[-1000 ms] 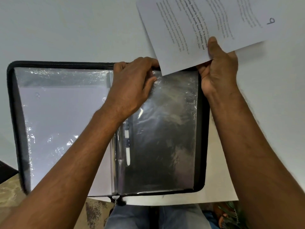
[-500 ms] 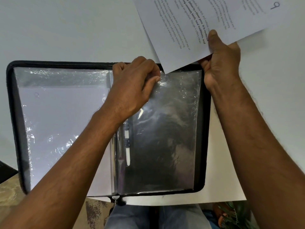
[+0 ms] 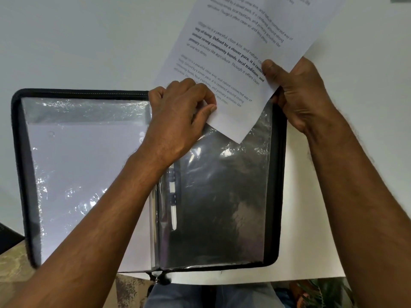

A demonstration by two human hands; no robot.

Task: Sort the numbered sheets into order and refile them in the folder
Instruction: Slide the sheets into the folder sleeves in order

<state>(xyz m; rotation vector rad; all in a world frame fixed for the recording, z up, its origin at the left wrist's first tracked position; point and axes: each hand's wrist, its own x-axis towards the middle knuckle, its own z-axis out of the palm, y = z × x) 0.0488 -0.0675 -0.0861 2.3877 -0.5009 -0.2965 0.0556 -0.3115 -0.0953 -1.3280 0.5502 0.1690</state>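
From my remote seat I saw the broad white tabletop [image 3: 77, 41] filling most of the head view, and on it lay the black zip-edged folder [image 3: 20, 174], spread open flat with its spine running toward me. Its left half held a clear plastic sleeve with a white sheet inside [image 3: 84, 174], the film glinting over the paper; I could read no number on that page. Its right half showed a clear plastic sleeve with dark backing behind it [image 3: 222, 196], and a white pen [image 3: 173, 203] sat in a loop just beside the spine. The white printed sheet [image 3: 244, 41] was tilted above the folder's far right corner, its lowest corner overlapping the top of the dark sleeve; whether it had entered the pocket I could not tell. Its text read in part "Defined by a slower pace", "strong community bonds, local traditions, and" and "peaceful, close-knit, and nature-connected way of"; no page number showed on the visible part. My right hand [image 3: 298, 94] gripped the sheet's near edge, thumb pressed on the printed face and fingers curled beneath. My left hand [image 3: 175, 121] was curled at the sleeve's top edge, thumb and forefinger pinched together where plastic and paper met.
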